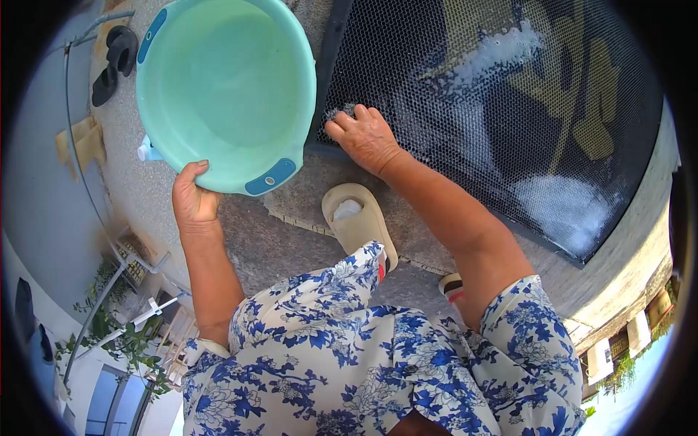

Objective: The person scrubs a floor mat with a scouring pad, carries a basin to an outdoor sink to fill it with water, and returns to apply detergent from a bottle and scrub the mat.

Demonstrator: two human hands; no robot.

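Observation:
My left hand (pixel 195 198) grips the near rim of a mint-green plastic basin (pixel 233 87), thumb over the edge, fingers hidden beneath. The basin has blue handle patches and is tilted so that its inside faces me. My right hand (pixel 363 138) is closed over a grey, wiry scouring pad (pixel 339 113), mostly covered by the fingers. Hand and pad press on the near left corner of a black textured mat (pixel 407 51) with a yellowish pattern. White suds (pixel 502 54) streak the mat's far part, and another foamy patch (pixel 563 211) lies at its near right.
A beige slipper (pixel 356 221) is on my foot between basin and mat. Beside the basin lies a bottle with a white cap (pixel 145 151). Dark slippers (pixel 116 62) and a tan cloth (pixel 81 145) are at the far left, near a metal pipe (pixel 73 131).

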